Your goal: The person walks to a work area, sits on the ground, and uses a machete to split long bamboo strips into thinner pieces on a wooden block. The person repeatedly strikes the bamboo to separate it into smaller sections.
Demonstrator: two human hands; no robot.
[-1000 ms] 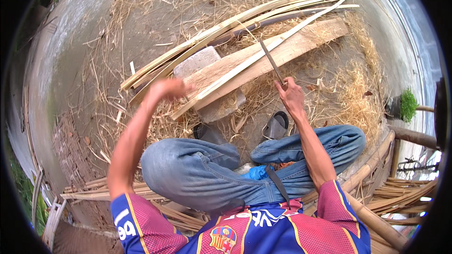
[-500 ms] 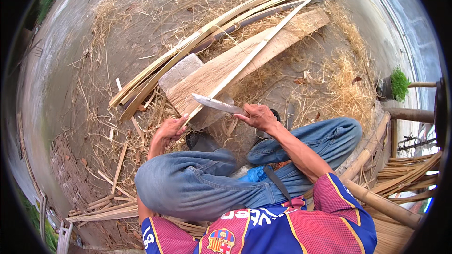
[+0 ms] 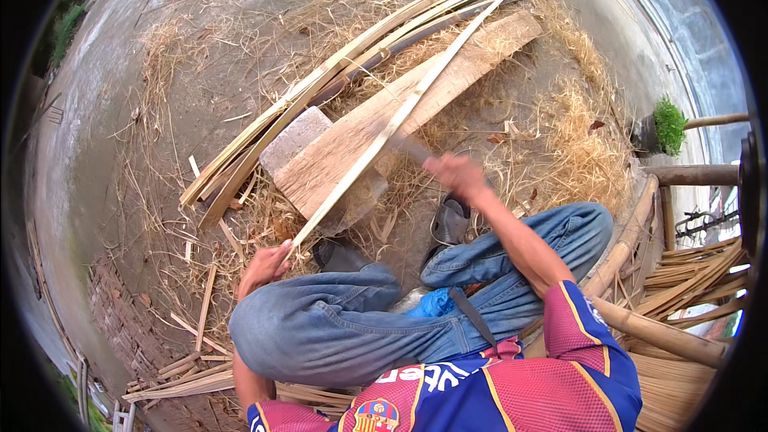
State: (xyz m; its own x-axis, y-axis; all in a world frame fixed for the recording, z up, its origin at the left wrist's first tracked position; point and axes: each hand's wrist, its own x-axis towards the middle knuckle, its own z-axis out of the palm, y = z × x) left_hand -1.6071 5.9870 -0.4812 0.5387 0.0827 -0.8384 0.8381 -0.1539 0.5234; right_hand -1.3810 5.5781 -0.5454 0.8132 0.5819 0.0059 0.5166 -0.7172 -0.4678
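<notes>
A long pale bamboo strip [image 3: 373, 150] slants across a wooden board [image 3: 342, 152], its near end pinched in my left hand [image 3: 266, 264] beside my left knee. My right hand [image 3: 460, 174] grips a knife, whose blade [image 3: 410, 148] is smeared by motion and points at the strip. Whether the blade touches the strip cannot be made out. The board's near end lies by a pale block [image 3: 294, 138], and the strip reaches past its far end.
A bundle of long bamboo strips [image 3: 320, 72] lies just beyond the board. Curly shavings [image 3: 588, 140] cover much of the ground. More strips [image 3: 188, 384] lie by my left side. At right are a bamboo pole frame [image 3: 656, 338] and a potted plant [image 3: 668, 126].
My left hand has drawn back toward my knee with the strip's near end. My right hand has moved up and to the right with the knife, its blade now farther along the strip.
</notes>
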